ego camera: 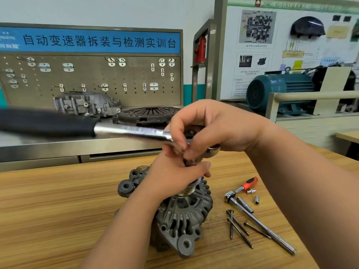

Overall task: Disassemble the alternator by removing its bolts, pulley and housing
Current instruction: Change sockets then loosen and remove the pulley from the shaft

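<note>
Long bolts (239,228) lie removed at lower right, while the alternator (184,216), lower centre, still wears pulley (187,190) and housing, left hand (172,178) gripping the socket (188,163) above it and right hand (213,129) clasping the ratchet (132,131) at its head.

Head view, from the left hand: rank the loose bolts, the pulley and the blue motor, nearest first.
1. Pulley: directly under the left hand, on top of the alternator.
2. Loose bolts: lying on the table, off to the right.
3. Blue motor: far back, on the right.
</note>
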